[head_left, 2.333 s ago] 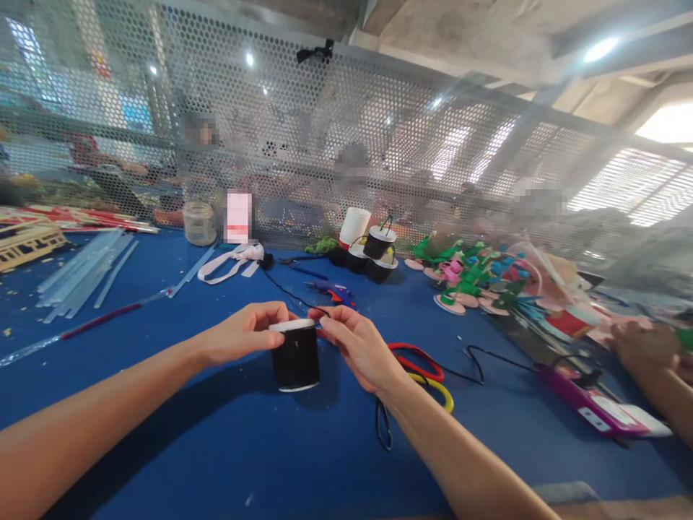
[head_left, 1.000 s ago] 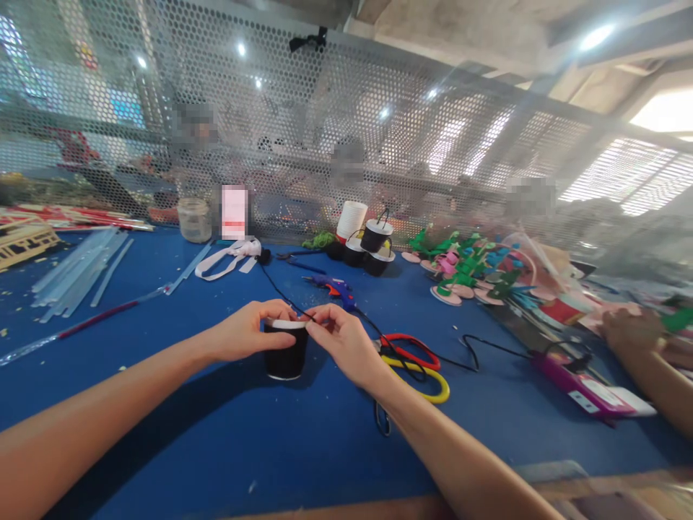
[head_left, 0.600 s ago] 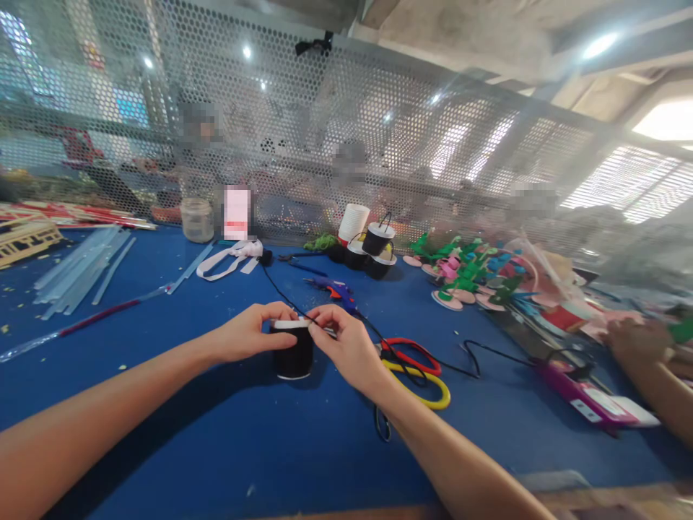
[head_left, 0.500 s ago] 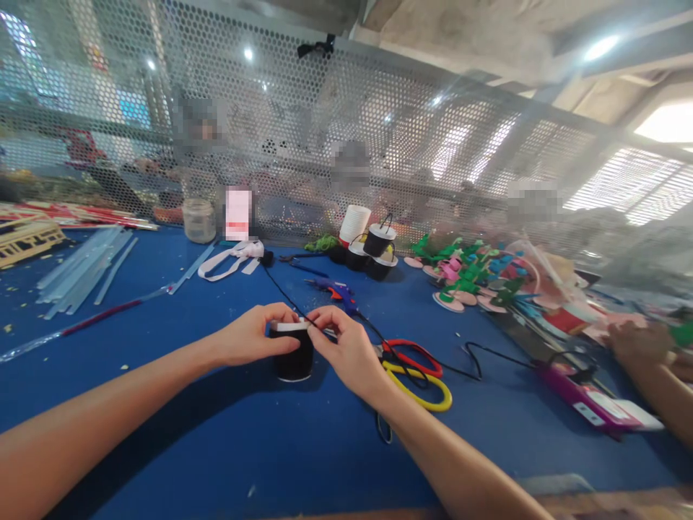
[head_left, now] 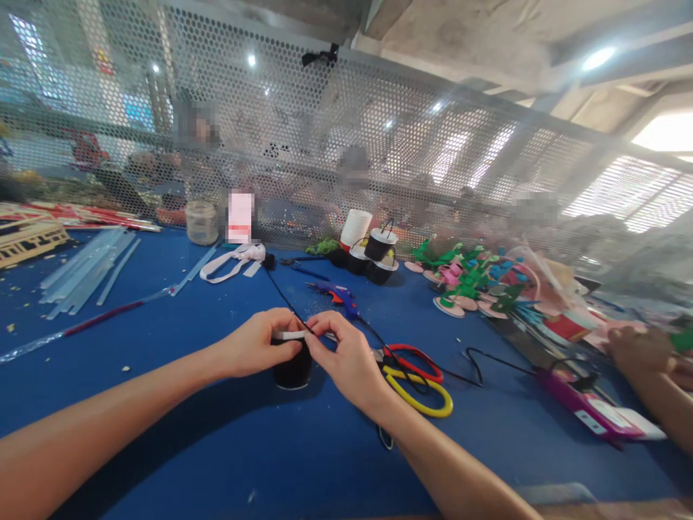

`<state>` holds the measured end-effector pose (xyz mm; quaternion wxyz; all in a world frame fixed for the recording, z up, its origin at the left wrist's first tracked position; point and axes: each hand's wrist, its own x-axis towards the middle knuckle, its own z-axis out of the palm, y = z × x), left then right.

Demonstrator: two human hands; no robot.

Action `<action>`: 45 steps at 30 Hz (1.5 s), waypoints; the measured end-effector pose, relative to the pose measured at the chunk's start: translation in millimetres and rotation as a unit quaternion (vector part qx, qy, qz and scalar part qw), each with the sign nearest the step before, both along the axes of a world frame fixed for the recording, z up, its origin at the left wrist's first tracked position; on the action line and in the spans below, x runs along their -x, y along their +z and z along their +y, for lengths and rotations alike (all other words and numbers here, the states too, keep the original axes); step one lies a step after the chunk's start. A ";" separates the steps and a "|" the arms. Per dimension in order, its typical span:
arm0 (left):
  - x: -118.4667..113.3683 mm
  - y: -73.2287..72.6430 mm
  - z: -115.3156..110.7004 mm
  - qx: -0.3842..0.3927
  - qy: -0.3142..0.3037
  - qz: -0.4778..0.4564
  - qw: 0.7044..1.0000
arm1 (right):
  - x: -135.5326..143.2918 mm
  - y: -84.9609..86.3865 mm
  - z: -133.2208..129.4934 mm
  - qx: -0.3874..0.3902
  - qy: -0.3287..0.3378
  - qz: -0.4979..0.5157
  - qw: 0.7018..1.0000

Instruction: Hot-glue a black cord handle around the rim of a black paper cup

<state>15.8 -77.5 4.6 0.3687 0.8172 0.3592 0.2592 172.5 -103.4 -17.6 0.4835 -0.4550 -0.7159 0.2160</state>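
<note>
A small black paper cup (head_left: 292, 371) with a white rim stands on the blue tabletop, a little left of the view's middle. My left hand (head_left: 265, 341) is closed around its upper left side, the thumb across the front below the rim. At the right of the rim, my right hand (head_left: 343, 355) pinches a thin black cord (head_left: 282, 294) between thumb and fingers. That cord runs up and left to a small dark bundle (head_left: 268, 261). The cup's inside and part of its rim are hidden by my fingers.
Scissors (head_left: 419, 390) with red and yellow handles lie beside my right wrist. Beyond are a blue glue gun (head_left: 336, 295), several black cups (head_left: 380, 245) and green-pink craft pieces (head_left: 460, 285). Glue sticks (head_left: 86, 271) lie left; a purple power strip (head_left: 590, 404) and another person's hand (head_left: 639, 354) are right.
The camera view has shifted very slightly. Both hands keep their holds on the cup and the cord, with only a small downward shift of the fingers.
</note>
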 end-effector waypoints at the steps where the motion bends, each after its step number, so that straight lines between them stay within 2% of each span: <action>1: -0.4 0.6 -0.7 0.008 0.006 0.001 1.000 | 0.5 0.4 -0.3 -0.002 -0.002 -0.001 1.000; 5: -2.1 2.5 -3.6 0.042 0.029 0.002 0.999 | 3.0 1.3 -1.9 -0.018 -0.006 -0.002 1.000; 10: -2.8 4.5 -6.1 0.031 0.025 0.005 0.999 | 6.3 1.7 -6.3 -0.050 -0.003 -0.025 0.998; 15: -1.2 6.8 -6.0 0.063 0.009 -0.034 0.997 | -1.0 11.4 -3.6 -0.031 0.024 0.007 0.999; 18: 0.2 4.0 -2.5 0.079 0.011 -0.070 0.994 | -16.8 21.9 11.8 0.007 -0.035 -0.002 0.999; 20: 0.6 -0.3 0.6 0.099 0.018 -0.090 0.991 | -30.0 26.3 28.9 0.058 -0.119 -0.100 0.986; 21: 0.6 -2.8 2.2 0.115 0.020 -0.099 0.988 | -36.3 26.8 38.7 0.097 -0.161 -0.176 0.966; 22: 0.5 -5.3 3.6 0.132 0.022 -0.106 0.985 | -41.9 25.9 49.0 0.115 -0.183 -0.200 0.956; 27: 1.9 -11.5 8.1 0.157 0.002 -0.129 0.979 | -51.9 5.7 93.5 0.212 -0.194 -0.253 0.924; 32: 4.6 -6.4 7.4 0.130 -0.028 -0.097 0.986 | -47.8 -10.8 111.6 0.237 -0.217 -0.210 0.923; 35: 4.9 -1.9 5.7 0.127 -0.015 -0.067 0.990 | -51.1 -5.9 108.1 0.223 -0.228 -0.154 0.935; 39: 4.9 3.4 4.8 0.110 0.002 -0.035 0.993 | -58.1 14.6 83.9 0.188 -0.208 -0.053 0.958; 42: 5.3 6.0 5.5 0.097 -0.007 -0.024 0.995 | -60.4 29.9 53.8 0.171 -0.165 0.007 0.971; 45: 6.8 4.6 6.8 0.110 -0.018 -0.037 0.993 | -58.3 36.5 24.1 0.192 -0.082 0.093 0.974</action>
